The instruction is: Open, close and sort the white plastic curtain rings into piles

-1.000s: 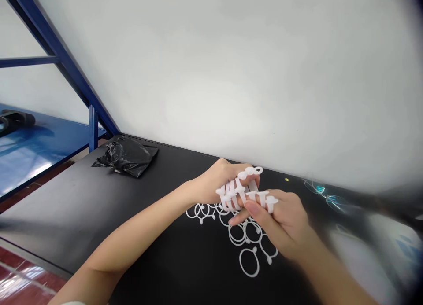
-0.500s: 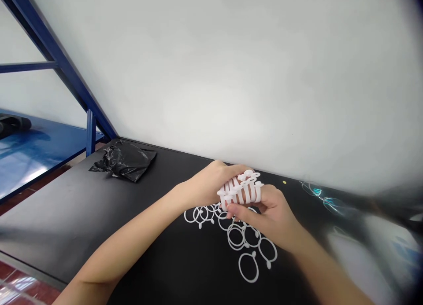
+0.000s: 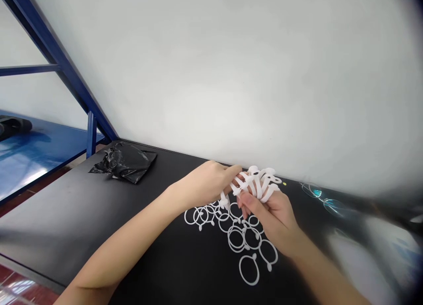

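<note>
A bunch of white plastic curtain rings point(image 3: 259, 184), each with a small eyelet tab, is held between my two hands above the table. My left hand point(image 3: 209, 184) has its fingers closed on the left end of the bunch, where one ring point(image 3: 224, 201) hangs a little apart. My right hand point(image 3: 276, 214) is closed around the right end, thumb pressed in from below. Which fingers pass through the rings is partly hidden. Below, several loose curtain rings point(image 3: 249, 270) lie overlapping on the black table point(image 3: 172, 256).
A crumpled black plastic bag point(image 3: 130, 162) lies at the table's back left. Eyeglasses point(image 3: 333, 206) rest at the right, near a small yellow bit point(image 3: 284, 183). A white wall point(image 3: 211, 76) rises behind, with a blue metal frame point(image 3: 71, 76) on the left.
The bunched rings have fanned out and shifted right and up with my right hand. One ring now hangs apart near my left hand. The loose rings have stayed in place.
</note>
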Available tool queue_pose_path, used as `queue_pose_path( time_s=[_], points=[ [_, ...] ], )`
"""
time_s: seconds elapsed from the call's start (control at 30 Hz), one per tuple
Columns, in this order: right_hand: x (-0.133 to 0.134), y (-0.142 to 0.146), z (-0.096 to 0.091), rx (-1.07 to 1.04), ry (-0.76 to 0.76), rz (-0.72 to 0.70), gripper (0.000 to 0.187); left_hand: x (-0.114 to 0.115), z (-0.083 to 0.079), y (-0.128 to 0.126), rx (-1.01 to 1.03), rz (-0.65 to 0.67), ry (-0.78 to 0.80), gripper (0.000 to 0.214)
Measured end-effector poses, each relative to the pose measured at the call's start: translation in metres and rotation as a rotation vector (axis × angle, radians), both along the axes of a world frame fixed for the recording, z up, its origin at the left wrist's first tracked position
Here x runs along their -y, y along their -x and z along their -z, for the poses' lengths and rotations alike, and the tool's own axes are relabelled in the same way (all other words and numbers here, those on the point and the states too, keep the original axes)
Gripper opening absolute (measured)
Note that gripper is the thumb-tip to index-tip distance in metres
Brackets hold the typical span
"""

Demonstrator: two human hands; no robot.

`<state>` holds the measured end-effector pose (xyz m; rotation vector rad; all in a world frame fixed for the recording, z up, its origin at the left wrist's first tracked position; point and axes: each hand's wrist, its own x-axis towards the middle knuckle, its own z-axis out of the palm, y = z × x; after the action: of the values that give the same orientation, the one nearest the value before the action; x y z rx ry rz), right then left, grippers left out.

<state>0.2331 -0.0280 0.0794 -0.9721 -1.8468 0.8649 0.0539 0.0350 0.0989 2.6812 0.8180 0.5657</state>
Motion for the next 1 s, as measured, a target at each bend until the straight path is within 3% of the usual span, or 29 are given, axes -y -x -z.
queue_pose_path(
  time_s=[0.17,0.33,0.47,0.57,0.73,0.9,1.0],
  points=[
    [0.003,0.002,0.002,0.062,-0.236,0.051,0.029,-0.009,0.015,-0.006,0.308,0.215,0.219,0.019],
    [0.001,0.002,-0.002,0.076,-0.343,0.057,0.025,-0.015,0.02,-0.009,0.427,0.158,0.452,0.04],
    [-0.001,0.004,-0.004,0.114,-0.218,0.064,0.023,-0.015,0.019,-0.007,0.394,0.183,0.301,0.021],
    [-0.002,0.01,0.0,0.081,-0.204,0.088,0.013,-0.01,0.019,-0.009,0.377,0.113,0.275,0.005],
    [-0.002,0.016,0.006,0.088,-0.271,0.244,0.018,-0.002,0.012,-0.01,0.36,0.031,0.215,0.033],
    [-0.005,0.006,-0.002,0.065,-0.032,0.207,0.027,-0.004,0.003,0.0,0.077,-0.092,-0.104,0.015],
    [-0.006,0.002,-0.004,0.002,0.093,0.102,0.033,-0.007,0.004,0.001,-0.065,-0.127,-0.292,0.03]
  ],
)
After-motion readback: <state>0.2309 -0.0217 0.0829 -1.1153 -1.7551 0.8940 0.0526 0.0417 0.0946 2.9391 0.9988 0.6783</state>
